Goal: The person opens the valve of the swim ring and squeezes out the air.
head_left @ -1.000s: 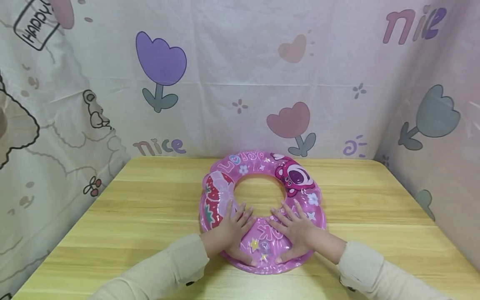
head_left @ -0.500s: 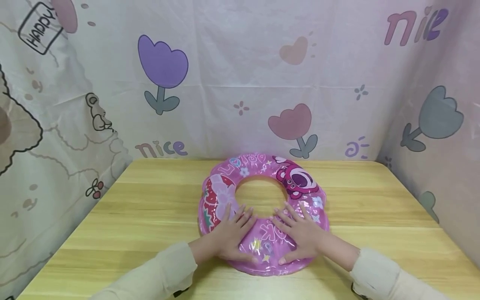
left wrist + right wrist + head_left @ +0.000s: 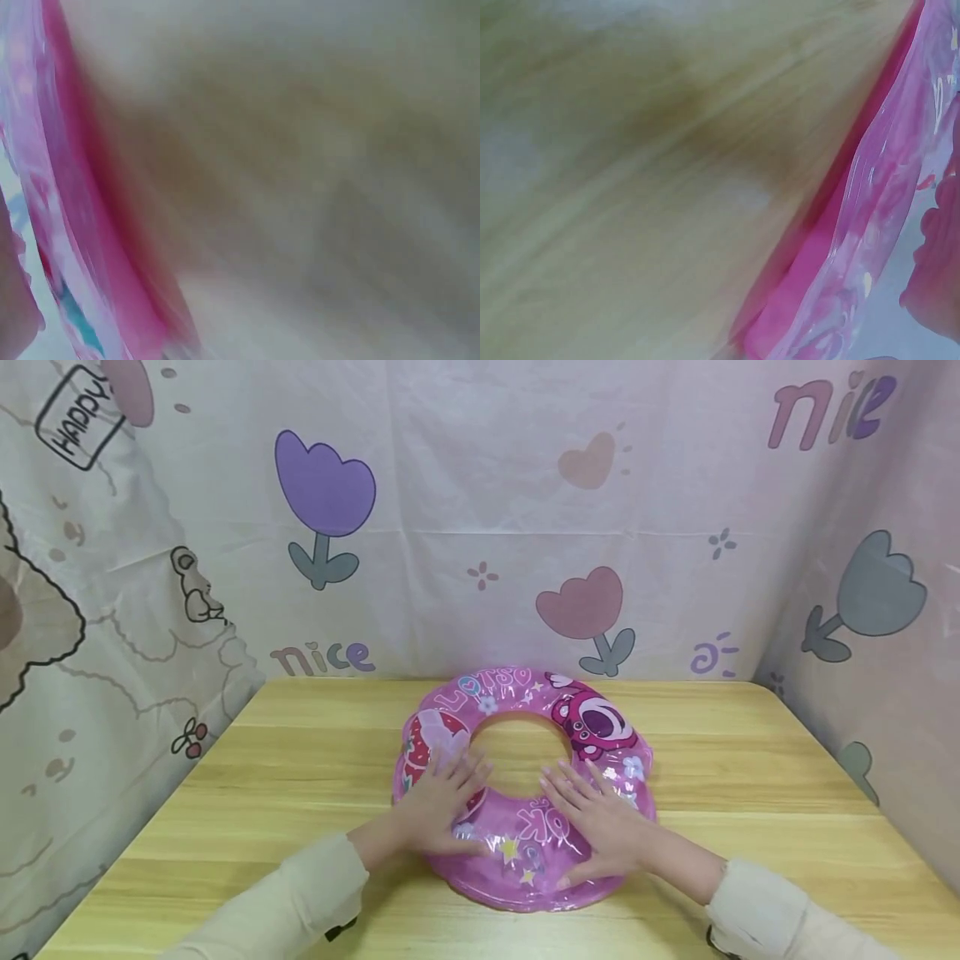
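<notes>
A pink inflatable swim ring (image 3: 517,864) lies flat on the table in the head view, printed with strawberries, a bear face, stars and lettering. My left hand (image 3: 435,808), slightly blurred, is spread over its near left part, fingers pointing toward the central hole. On the near right part rests my right hand (image 3: 606,827), fingers straight and apart, thumb close to the outer edge. Between the hands the ring's valve (image 3: 531,857) shows. The left wrist view catches the ring's glossy side (image 3: 75,195) at its left edge; the right wrist view has the puckered seam (image 3: 862,202) on its right.
The wood-grain table (image 3: 750,827) extends on both sides of the ring. A pale printed cloth (image 3: 450,460) with tulips and words hangs behind it and along both sides. Beige sleeves (image 3: 300,893) cover the forearms.
My left hand has shifted left across the ring, its thumb moving away from the near edge and uncovering more print. The right hand stays nearly in place. Ring barely moved.
</notes>
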Demonstrator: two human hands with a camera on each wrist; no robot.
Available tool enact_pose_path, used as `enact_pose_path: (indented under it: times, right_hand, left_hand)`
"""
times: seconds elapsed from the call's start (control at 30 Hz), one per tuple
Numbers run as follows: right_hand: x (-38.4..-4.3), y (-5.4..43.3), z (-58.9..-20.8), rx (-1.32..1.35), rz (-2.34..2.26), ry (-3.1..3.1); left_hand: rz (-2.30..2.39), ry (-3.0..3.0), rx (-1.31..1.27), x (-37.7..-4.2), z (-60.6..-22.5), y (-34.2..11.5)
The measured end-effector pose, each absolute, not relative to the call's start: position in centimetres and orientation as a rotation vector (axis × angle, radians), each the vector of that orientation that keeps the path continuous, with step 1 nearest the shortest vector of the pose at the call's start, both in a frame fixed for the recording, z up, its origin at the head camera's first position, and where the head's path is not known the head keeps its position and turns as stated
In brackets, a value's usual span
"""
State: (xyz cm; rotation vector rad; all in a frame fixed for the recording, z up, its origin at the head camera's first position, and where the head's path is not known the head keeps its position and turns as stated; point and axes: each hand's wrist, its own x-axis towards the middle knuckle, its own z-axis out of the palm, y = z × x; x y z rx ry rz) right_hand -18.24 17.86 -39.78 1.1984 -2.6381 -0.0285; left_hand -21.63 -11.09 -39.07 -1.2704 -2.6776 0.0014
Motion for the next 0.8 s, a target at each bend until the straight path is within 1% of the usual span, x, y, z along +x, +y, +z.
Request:
enact_pose_path:
  times: [0.13,0.27,0.5,0.8]
  right_hand:
    - [-18.2,17.4,-40.0,1.277,-0.006,-2.660]
    - [-18.3,17.1,-40.6,1.329,-0.006,-2.642]
    - [-18.2,17.1,-41.1,1.322,0.036,-2.763]
    - [-18.6,17.0,-41.3,1.346,0.060,-2.738]
  left_hand:
    - [-0.028,-2.709,-1.212,-22.7,-39.0,-12.3]
    - [-0.034,-2.755,-1.210,-23.2,-39.3,-12.9]
    - [-0.004,-2.785,-1.184,-23.3,-40.4,-13.0]
    - [-0.006,-2.810,-1.158,-23.3,-41.1,-12.8]
